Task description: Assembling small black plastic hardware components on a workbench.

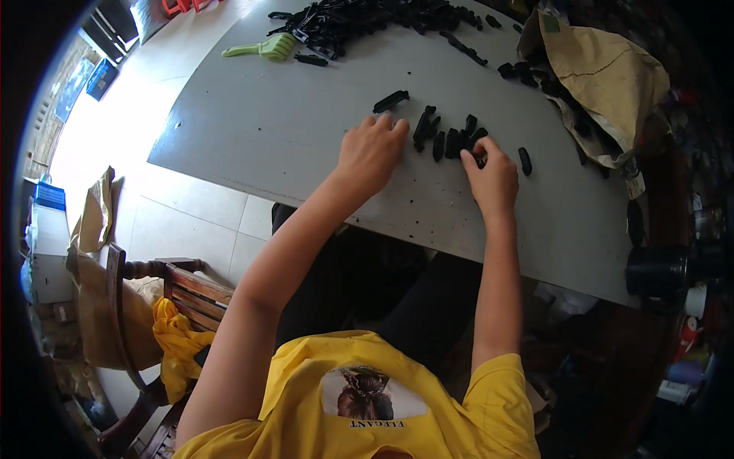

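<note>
A loose cluster of small, dark, elongated black pieces [453, 142] lies on the grey table between my hands; their exact kind is too small to tell. My left hand [372, 153] is at the cluster's left side, fingers curled downward and their tips hidden. Just beyond its knuckles lies a longer black piece [391, 101]. At the cluster's right edge, the thumb and index finger of my right hand [493, 176] close around a black piece [480, 158]. Another single black piece [524, 161] rests to the right of that hand.
A large heap of black pieces [359, 23] covers the table's far side, with a light-green scoop-like brush [275, 47] beside it. An open brown paper sack [604, 73] with black pieces at its mouth stands at right. A wooden chair [195, 294] is at lower left.
</note>
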The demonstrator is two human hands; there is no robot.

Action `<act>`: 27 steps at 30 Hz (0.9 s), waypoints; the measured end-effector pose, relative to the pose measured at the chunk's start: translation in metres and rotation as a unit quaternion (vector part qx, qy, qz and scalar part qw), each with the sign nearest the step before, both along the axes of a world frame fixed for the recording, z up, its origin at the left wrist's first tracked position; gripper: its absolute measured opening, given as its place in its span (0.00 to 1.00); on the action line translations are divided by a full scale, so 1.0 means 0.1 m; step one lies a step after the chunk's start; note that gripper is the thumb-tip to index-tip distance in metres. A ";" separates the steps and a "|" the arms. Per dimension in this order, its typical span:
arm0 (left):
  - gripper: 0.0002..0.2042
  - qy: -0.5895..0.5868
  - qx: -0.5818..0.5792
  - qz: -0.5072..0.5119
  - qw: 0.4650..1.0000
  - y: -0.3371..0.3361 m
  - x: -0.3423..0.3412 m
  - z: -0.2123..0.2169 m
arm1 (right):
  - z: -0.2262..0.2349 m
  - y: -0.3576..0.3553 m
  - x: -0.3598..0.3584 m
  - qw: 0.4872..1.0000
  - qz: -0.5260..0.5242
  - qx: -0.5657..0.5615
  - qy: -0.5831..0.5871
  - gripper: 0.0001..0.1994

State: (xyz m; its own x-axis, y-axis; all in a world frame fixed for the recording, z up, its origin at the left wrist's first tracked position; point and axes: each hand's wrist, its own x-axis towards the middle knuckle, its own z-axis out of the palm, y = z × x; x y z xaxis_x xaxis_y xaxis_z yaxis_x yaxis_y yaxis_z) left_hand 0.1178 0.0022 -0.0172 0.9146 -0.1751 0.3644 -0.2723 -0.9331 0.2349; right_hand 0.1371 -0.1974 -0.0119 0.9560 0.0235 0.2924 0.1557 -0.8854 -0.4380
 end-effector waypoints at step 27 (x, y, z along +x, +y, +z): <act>0.19 0.182 -0.384 -0.240 0.873 0.07 -0.93 0.41 | 0.35 0.23 -1.00 0.838 0.253 0.466 0.129 0.07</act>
State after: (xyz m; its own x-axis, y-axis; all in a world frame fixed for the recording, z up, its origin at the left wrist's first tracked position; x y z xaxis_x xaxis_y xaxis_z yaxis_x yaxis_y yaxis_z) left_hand 0.0248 0.0087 0.0234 0.8824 -0.4027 0.2432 -0.3656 -0.2618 0.8932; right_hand 0.0368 -0.1745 0.0234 0.9267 0.3213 0.1947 0.2024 0.0097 -0.9793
